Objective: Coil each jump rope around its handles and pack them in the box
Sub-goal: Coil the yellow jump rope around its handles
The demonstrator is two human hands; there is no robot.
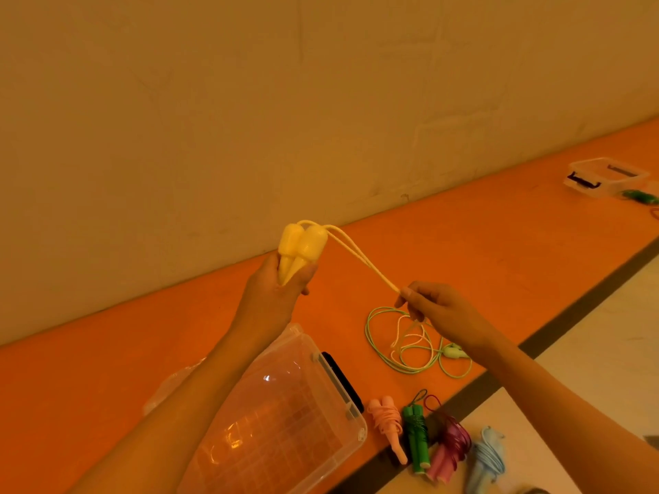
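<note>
Hands raised, left hand [274, 283] gripping handles [301, 249], right hand [433, 304] pinching rope [360, 263]

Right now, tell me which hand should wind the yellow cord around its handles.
The right hand. It already pinches the doubled yellow cord, pulled taut from the yellow handles, while the left hand is busy gripping both handles together.

No legible text, label, brand, number or sign is showing anywhere in the head view.
</note>
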